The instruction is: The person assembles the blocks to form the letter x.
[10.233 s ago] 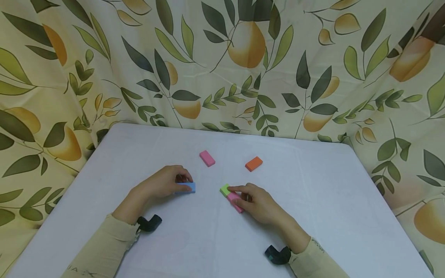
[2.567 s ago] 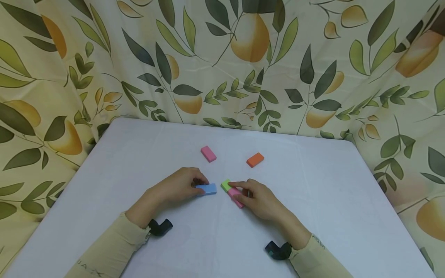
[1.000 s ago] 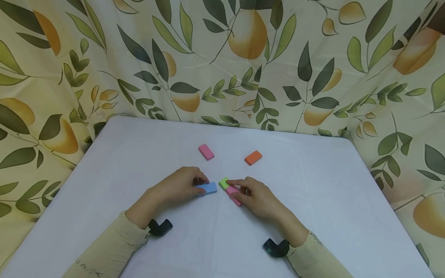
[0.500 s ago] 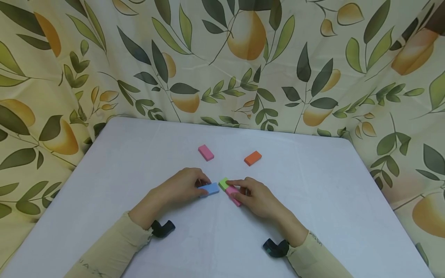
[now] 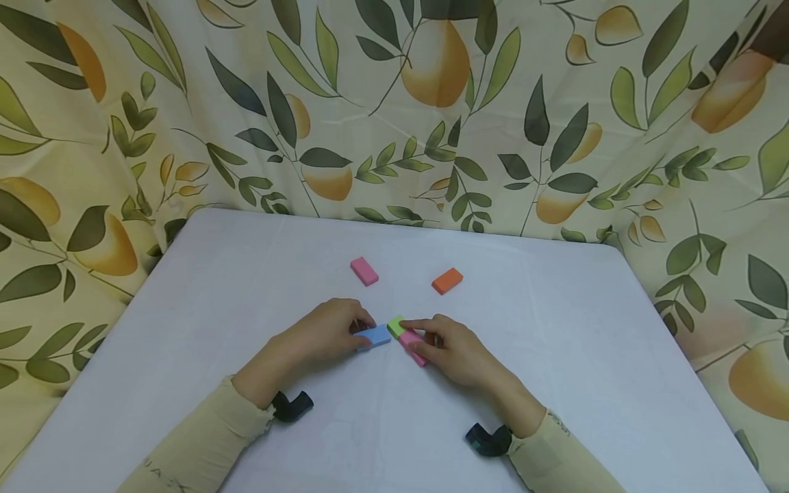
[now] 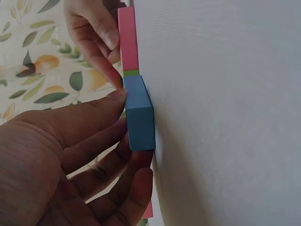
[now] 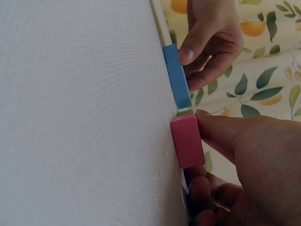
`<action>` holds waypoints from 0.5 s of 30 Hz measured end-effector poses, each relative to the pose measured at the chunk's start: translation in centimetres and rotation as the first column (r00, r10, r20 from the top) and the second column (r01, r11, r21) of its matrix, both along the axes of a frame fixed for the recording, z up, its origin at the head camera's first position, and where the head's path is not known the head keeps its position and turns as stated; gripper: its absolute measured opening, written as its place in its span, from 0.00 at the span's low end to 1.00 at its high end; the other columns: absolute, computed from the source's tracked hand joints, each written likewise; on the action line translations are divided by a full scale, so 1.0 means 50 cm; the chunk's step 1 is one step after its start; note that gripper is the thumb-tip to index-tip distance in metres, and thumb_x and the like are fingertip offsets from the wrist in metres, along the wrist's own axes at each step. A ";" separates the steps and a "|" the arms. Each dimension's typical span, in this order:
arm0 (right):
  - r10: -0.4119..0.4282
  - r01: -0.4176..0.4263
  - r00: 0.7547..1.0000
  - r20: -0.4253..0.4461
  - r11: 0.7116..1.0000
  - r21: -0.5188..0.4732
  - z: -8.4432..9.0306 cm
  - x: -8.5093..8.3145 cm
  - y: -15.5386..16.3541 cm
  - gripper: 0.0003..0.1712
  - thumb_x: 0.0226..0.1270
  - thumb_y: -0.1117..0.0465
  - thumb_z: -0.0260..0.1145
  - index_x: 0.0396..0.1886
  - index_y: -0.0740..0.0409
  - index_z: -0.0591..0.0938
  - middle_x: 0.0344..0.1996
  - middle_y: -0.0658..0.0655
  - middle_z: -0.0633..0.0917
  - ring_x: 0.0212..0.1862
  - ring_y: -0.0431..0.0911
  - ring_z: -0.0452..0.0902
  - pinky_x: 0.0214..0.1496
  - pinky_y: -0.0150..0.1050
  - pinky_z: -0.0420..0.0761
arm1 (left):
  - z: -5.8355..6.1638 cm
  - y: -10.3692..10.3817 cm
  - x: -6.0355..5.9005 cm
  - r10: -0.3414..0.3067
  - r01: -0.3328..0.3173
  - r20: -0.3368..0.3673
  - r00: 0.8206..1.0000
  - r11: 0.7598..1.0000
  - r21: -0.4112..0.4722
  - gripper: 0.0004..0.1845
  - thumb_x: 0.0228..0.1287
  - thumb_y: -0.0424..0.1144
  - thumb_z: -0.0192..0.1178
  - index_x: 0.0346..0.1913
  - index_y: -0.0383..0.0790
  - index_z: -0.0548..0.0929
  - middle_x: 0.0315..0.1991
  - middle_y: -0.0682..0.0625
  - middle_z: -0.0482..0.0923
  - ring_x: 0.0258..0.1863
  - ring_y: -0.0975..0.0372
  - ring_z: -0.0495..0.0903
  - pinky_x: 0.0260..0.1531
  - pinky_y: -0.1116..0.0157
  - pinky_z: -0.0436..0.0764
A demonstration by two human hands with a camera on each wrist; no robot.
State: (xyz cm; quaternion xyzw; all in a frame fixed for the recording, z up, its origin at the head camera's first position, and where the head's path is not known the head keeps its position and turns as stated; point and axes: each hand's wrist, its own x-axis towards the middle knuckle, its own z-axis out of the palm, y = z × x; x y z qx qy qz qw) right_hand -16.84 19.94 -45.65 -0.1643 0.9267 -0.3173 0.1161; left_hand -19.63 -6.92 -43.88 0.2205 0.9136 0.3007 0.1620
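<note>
A blue block [image 5: 376,336] lies on the white table [image 5: 555,356], pinched at its sides by my left hand [image 5: 360,329]. Its right end meets a green block [image 5: 396,324]. A pink block [image 5: 414,346] lies end to end with the green one, gripped by my right hand [image 5: 427,339], forefinger along the top. In the left wrist view the blue block [image 6: 139,115] sits between thumb and fingers, with the pink block [image 6: 128,40] beyond it. In the right wrist view the pink block [image 7: 187,140] is close, the blue block [image 7: 176,77] farther off.
A second pink block [image 5: 364,271] and an orange block [image 5: 447,281] lie loose farther back on the table. A leaf-and-fruit patterned curtain [image 5: 394,109] hangs behind and around the table. Black wrist cameras [image 5: 292,405] sit on both forearms.
My left hand has slid the blue block rightward across the table until it reached the green block. My right hand stayed on the pink block.
</note>
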 end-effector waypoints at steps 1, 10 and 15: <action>0.000 0.000 1.000 -0.001 1.000 0.001 0.000 0.000 0.000 0.25 0.74 0.54 0.68 0.66 0.28 0.81 0.31 0.45 0.76 0.36 0.42 0.72 0.34 0.34 0.70 | 0.001 0.000 0.001 -0.002 0.002 -0.002 1.000 1.000 -0.002 0.17 0.64 0.42 0.73 0.55 0.44 0.89 0.41 0.55 0.83 0.40 0.63 0.78 0.48 0.62 0.80; 0.005 -0.004 1.000 -0.011 1.000 0.006 0.000 0.000 -0.001 0.24 0.74 0.55 0.67 0.66 0.28 0.81 0.31 0.45 0.76 0.37 0.42 0.72 0.36 0.35 0.71 | 0.003 0.008 0.004 -0.005 0.005 -0.014 1.000 1.000 -0.021 0.18 0.64 0.43 0.74 0.56 0.44 0.88 0.41 0.56 0.84 0.40 0.65 0.78 0.48 0.63 0.80; 0.011 -0.011 1.000 -0.015 1.000 0.003 -0.002 -0.002 0.000 0.24 0.74 0.55 0.67 0.66 0.28 0.81 0.31 0.45 0.76 0.37 0.42 0.72 0.35 0.35 0.71 | 0.003 0.013 0.006 0.003 -0.004 -0.015 1.000 1.000 -0.026 0.18 0.64 0.43 0.74 0.55 0.43 0.88 0.41 0.55 0.84 0.40 0.64 0.78 0.48 0.62 0.80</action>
